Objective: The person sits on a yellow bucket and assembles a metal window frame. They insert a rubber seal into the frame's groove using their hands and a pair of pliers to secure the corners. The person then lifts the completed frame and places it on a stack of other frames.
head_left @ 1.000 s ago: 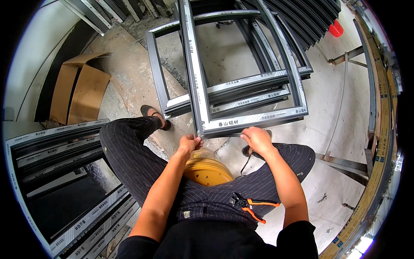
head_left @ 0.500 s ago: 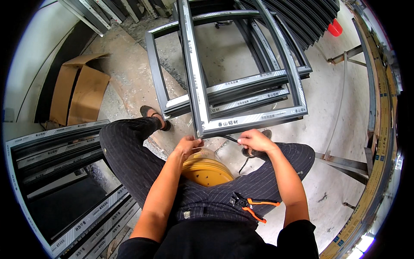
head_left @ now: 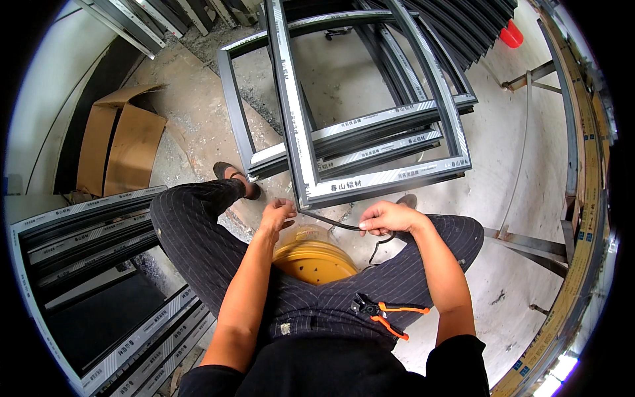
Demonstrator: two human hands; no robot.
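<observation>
My right hand [head_left: 389,218] pinches a thin black rubber strip [head_left: 331,220] between thumb and fingers. From there the strip runs left to the lower left corner of a grey window frame [head_left: 390,180], while its loose tail curls down beside my right thigh. My left hand [head_left: 278,216] is just left of that corner, its fingers apart and holding nothing that I can see. The frame, wrapped in white printed film, lies propped on other frames in front of me. Diagonal pliers [head_left: 383,309] with orange handles rest on my lap.
A yellow bucket [head_left: 311,263] stands between my legs. More film-wrapped frames [head_left: 119,351] are stacked at my left, with an open cardboard box [head_left: 129,145] behind them. Dark profiles [head_left: 456,26] lie at the far right, near a red container [head_left: 511,34]. A metal rack [head_left: 539,255] lines the right.
My left hand has drawn back left from the frame's corner and its fingers have parted. My right hand has shifted slightly left and down, and more of the strip shows between the hands.
</observation>
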